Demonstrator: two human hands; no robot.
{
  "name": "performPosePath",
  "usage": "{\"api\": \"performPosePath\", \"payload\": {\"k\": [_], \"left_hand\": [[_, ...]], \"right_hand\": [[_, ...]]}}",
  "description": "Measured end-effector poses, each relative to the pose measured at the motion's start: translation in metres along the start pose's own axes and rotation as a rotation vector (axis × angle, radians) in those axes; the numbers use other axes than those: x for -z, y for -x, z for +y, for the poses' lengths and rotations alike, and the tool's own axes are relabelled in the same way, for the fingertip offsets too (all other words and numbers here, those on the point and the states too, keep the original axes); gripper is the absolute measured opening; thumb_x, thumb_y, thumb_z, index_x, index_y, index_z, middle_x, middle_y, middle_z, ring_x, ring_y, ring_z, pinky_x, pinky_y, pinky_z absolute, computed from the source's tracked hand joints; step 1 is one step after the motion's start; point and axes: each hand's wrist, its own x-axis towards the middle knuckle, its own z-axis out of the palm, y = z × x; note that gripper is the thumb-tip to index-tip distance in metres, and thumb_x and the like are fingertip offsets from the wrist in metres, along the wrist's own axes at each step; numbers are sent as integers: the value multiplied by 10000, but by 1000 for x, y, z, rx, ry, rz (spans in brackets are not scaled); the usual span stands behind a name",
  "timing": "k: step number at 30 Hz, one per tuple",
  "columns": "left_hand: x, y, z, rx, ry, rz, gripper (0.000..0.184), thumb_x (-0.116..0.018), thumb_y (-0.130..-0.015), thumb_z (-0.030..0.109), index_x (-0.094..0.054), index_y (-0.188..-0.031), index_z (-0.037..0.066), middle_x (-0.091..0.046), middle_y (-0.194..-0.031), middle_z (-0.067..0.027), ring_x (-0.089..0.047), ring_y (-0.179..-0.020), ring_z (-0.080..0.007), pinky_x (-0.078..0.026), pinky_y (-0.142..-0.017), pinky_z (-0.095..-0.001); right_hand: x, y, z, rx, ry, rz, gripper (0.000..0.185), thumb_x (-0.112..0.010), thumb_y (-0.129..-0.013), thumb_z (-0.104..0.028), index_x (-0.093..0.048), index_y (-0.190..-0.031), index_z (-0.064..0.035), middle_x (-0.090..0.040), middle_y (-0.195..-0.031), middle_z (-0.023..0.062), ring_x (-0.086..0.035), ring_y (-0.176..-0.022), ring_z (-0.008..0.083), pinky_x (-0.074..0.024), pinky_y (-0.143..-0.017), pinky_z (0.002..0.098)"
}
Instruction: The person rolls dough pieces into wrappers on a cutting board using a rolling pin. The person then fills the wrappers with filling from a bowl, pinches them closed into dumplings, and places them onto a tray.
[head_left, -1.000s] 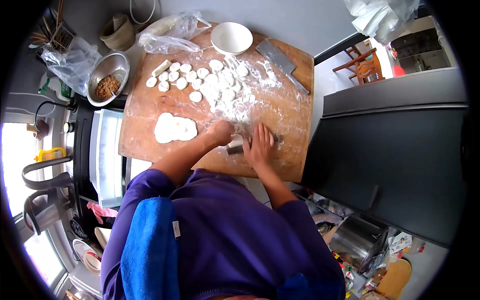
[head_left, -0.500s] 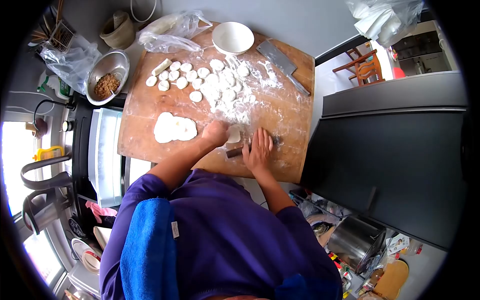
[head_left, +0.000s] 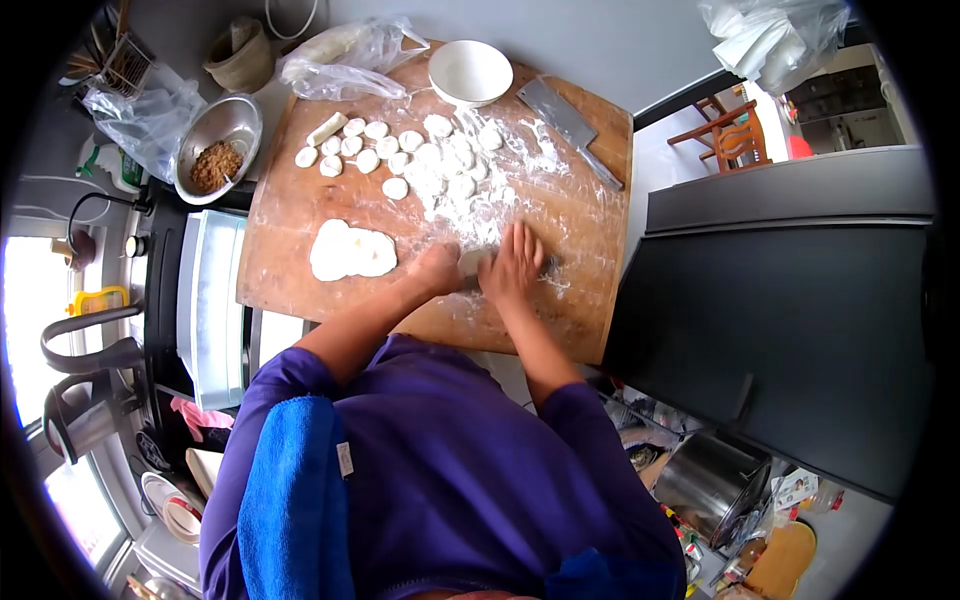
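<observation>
My left hand (head_left: pixel 437 268) is closed, its fingers pinching the left edge of a small flattened dough wrapper (head_left: pixel 471 263). Close beside it, my right hand (head_left: pixel 512 266) lies palm down with fingers stretched over a dark rolling pin (head_left: pixel 472 283). The pin is mostly hidden under that hand and crosses the near part of the wrapper. To the left rests a stack of rolled wrappers (head_left: pixel 352 250). Beyond my hands, several small dough pieces (head_left: pixel 396 188) are scattered around white flour (head_left: pixel 470 205) on the wooden board (head_left: pixel 430 315).
At the board's far side stand a white bowl (head_left: pixel 470 72) and a cleaver (head_left: pixel 570 128). A plastic bag (head_left: pixel 350 60) lies at the back left. On the left is a metal bowl (head_left: pixel 215 125) of brown filling (head_left: pixel 216 166). A dark cabinet-like surface (head_left: pixel 770 330) borders the right.
My right hand has moved a little forward and left, and the rolling pin has advanced onto the wrapper. My left hand still pinches the wrapper's edge.
</observation>
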Motion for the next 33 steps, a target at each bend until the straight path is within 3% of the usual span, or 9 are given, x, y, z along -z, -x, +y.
{"api": "performPosePath", "payload": {"k": [5, 9, 11, 16, 19, 23, 28, 31, 33], "left_hand": [[19, -22, 6, 38, -158, -140, 199, -526, -671, 200, -596, -814, 81, -582, -755, -129, -558, -726, -295, -443, -668, -372], [17, 0, -2, -10, 46, 76, 159, -539, -658, 195, -589, -716, 55, -577, -702, -134, -558, -700, -295, -446, -645, -363], [13, 5, -2, -77, 23, -138, 166, -530, -657, 185, -586, -714, 39, -573, -692, -153, -555, -703, -303, -447, -652, -363], [14, -17, 3, -24, -130, -85, 201, -515, -674, 207, -601, -766, 50, -577, -706, -155, -563, -658, -305, -451, -623, -378], [23, 5, 1, -94, 24, 103, 178, -519, -673, 190, -603, -762, 61, -579, -695, -147, -566, -658, -293, -454, -618, -369], [19, 14, 1, -40, -4, -166, 207, -564, -644, 225, -595, -753, 52, -582, -713, -139, -567, -700, -280, -449, -645, -360], [26, -5, 11, 114, -57, -100, 254, -548, -654, 248, -580, -831, 69, -583, -774, -129, -561, -739, -283, -441, -678, -357], [18, 6, -1, 11, -35, 1, 223, -541, -660, 224, -583, -817, 72, -584, -768, -126, -559, -742, -283, -441, -673, -357], [23, 17, 2, 91, 62, -6, 202, -533, -662, 205, -585, -798, 66, -582, -758, -136, -557, -736, -286, -440, -667, -362]], "right_hand": [[-6, -12, -5, -11, -11, 86, 622, -458, -724, -334, -319, -1150, 97, -295, -1233, 223, -249, -1160, 331, -129, -966, 434], [9, 36, 7, 21, -51, -16, 618, -461, -726, -331, -322, -1144, 102, -288, -1238, 222, -233, -1173, 323, -109, -974, 436], [5, 31, 3, 7, -42, -45, 619, -463, -726, -334, -323, -1142, 103, -290, -1237, 222, -235, -1171, 323, -110, -974, 436], [-12, -18, -7, 13, -3, 158, 594, -472, -712, -300, -340, -1142, 88, -337, -1202, 220, -283, -1137, 329, -161, -954, 429], [7, 38, 4, 65, -78, 26, 589, -472, -718, -291, -333, -1147, 88, -330, -1207, 220, -268, -1151, 321, -137, -966, 427], [6, 27, 2, 35, -76, -16, 620, -462, -720, -325, -321, -1151, 99, -291, -1238, 217, -245, -1167, 316, -129, -967, 427], [-10, -14, -10, -45, -18, 81, 605, -446, -733, -324, -323, -1151, 95, -302, -1230, 216, -263, -1152, 316, -148, -959, 425], [2, 35, 0, 35, -30, 3, 595, -440, -738, -315, -321, -1151, 96, -304, -1225, 221, -270, -1146, 318, -151, -956, 427], [4, 45, 5, 71, -29, 20, 580, -439, -736, -307, -335, -1141, 95, -316, -1214, 225, -279, -1139, 321, -162, -951, 426]]}}
